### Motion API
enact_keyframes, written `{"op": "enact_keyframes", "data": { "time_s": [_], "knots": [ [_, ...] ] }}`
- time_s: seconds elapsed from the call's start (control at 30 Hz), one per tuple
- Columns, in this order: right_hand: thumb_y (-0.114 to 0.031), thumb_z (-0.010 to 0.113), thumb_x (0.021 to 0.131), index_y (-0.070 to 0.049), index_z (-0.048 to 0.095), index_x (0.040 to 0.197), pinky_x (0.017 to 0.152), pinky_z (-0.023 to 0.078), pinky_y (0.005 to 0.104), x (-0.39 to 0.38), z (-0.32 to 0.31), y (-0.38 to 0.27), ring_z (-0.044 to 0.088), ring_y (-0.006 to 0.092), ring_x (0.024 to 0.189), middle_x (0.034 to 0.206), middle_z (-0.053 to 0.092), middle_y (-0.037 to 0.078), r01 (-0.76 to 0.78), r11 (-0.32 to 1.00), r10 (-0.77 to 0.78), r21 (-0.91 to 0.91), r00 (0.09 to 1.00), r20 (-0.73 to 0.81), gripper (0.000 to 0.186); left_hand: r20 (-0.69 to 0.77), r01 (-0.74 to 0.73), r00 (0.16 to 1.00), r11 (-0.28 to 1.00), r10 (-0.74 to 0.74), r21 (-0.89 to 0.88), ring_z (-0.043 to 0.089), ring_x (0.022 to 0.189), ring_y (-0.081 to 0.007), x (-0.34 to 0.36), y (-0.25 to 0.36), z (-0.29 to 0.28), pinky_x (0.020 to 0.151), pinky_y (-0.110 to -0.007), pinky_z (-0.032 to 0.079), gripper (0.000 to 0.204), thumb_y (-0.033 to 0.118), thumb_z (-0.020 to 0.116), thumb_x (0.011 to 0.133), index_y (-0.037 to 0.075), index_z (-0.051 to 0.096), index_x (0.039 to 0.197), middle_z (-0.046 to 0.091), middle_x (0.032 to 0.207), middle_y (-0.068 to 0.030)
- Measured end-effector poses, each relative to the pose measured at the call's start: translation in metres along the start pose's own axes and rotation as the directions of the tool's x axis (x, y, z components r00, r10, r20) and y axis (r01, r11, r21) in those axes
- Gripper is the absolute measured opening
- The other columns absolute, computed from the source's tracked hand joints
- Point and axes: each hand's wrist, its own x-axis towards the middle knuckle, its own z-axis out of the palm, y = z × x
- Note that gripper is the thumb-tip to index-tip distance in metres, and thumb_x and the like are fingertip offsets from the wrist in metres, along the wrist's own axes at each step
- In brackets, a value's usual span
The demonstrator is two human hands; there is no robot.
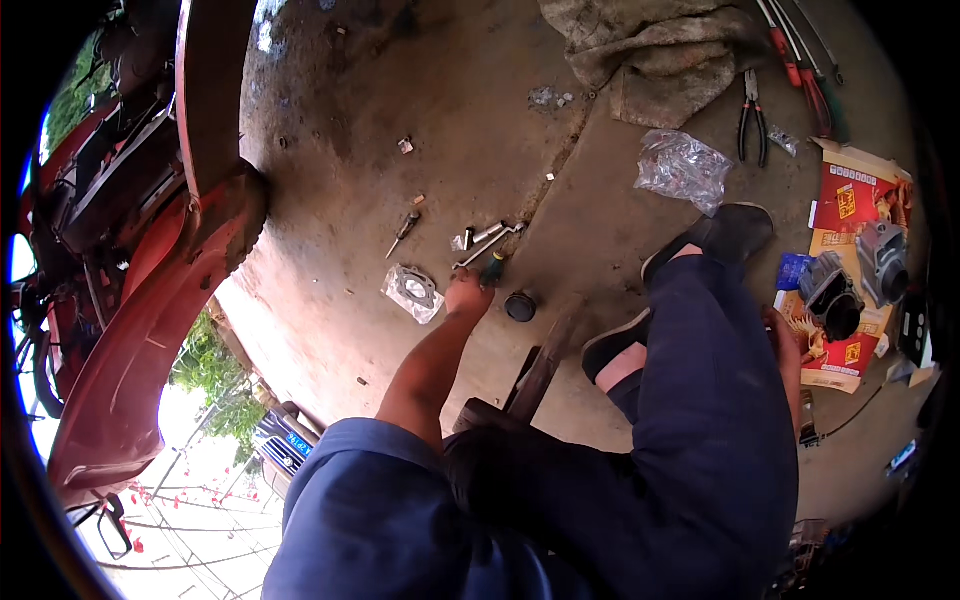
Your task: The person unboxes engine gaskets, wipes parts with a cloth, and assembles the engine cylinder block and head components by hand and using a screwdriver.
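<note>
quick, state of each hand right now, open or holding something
Left hand: at a dark-green handle, grip unclear.
Right hand: beside the trouser leg, open or closed unclear.

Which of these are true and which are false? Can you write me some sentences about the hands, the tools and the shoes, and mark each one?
1. The left hand is down by a dark green handle. True.
2. The pliers are in the right hand. False: they lie on the floor.
3. A round black cap lies to the right of the left hand. True.
4. The person has bare feet. False: there is a dark shoe on each foot.
5. A clear plastic packet lies to the left of the left hand. True.
</note>
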Motion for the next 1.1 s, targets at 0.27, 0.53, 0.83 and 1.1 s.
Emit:
{"op": "enact_keyframes", "data": {
  "time_s": [0.27,0.53,0.83,1.1],
  "knots": [
    [-0.012,0.069,0.098,-0.003,0.06,0.139,0.092,0.057,0.0377,-0.036,0.008,-0.156,0.071,0.028,0.105,0.122,0.069,0.015,0.257,0.958,-0.267,-0.131,0.961,-0.066,0.043,-0.051,-0.292,0.956,0.934,0.288,-0.205,0.066,0.067,-0.0292,-0.04,0.059,-0.148,0.063,-0.042,0.051,0.02,0.015,0.073,0.095,0.006,0.065,0.111,0.066,0.077,-0.0134],
    [-0.027,0.076,0.092,-0.005,0.059,0.142,0.105,0.049,0.0438,-0.054,-0.016,-0.204,0.06,0.0356,0.121,0.131,0.061,0.018,0.459,0.723,-0.619,-0.516,0.763,-0.188,0.058,-0.058,-0.987,-0.022,-0.012,0.998,0.16,0.062,0.065,-0.0266,-0.013,0.397,-0.257,0.06,-0.04,0.049,0.025,0.026,0.081,0.086,0.009,0.063,0.086,0.063,0.074,-0.0057],
    [-0.027,0.081,0.087,-0.013,0.069,0.132,0.071,0.053,0.0436,-0.115,-0.083,-0.116,0.067,0.033,0.083,0.093,0.065,0.01,0.24,0.868,-0.339,-0.435,0.926,-0.164,0.049,0.102,-0.904,-0.323,-0.274,0.941,-0.329,0.064,0.076,-0.0329,-0.033,0.497,-0.21,0.072,-0.042,0.052,0.016,0.022,0.075,0.092,0.008,0.066,0.092,0.061,0.08,-0.01],
    [-0.027,0.09,0.078,-0.009,0.075,0.119,0.071,0.052,0.0368,-0.134,-0.09,-0.101,0.065,0.025,0.08,0.094,0.07,0.008,0.367,0.915,-0.4,-0.165,0.879,-0.261,0.047,0.506,-0.389,0.142,0.518,0.851,-0.762,0.064,0.077,-0.0063,-0.022,0.459,-0.207,0.071,-0.026,0.053,0.017,0.012,0.073,0.1,0.0,0.076,0.112,0.071,0.084,0.0003]
  ]
}}
